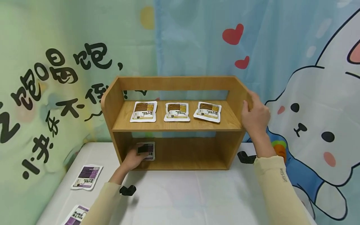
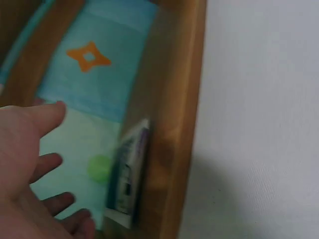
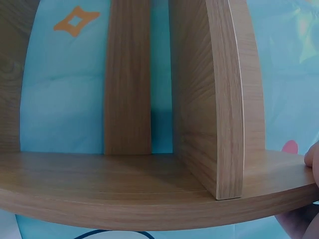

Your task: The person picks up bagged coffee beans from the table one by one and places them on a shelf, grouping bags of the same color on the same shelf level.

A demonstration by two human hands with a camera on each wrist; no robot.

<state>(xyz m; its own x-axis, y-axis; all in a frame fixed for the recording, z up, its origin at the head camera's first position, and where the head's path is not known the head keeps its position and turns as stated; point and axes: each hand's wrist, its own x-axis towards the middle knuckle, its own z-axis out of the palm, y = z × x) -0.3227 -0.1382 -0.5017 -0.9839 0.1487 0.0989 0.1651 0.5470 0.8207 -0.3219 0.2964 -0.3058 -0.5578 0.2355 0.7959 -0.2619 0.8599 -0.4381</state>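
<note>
The left hand (image 1: 132, 158), fingers spread, is just beside a dark-and-white pouch (image 1: 151, 150) at the left end of the wooden two-tier shelf's (image 1: 178, 83) lower tier (image 1: 185, 156). The right hand (image 1: 256, 115) pinches the right side panel (image 1: 237, 103). Three brown-and-white pouches (image 1: 176, 112) line the upper tier (image 1: 180, 126); two purple-and-white pouches (image 1: 87, 177) lie on the desk (image 1: 168, 197), left, one nearer.

The right grip (image 3: 305, 220) holds a wooden shelf (image 3: 194, 114).
</note>
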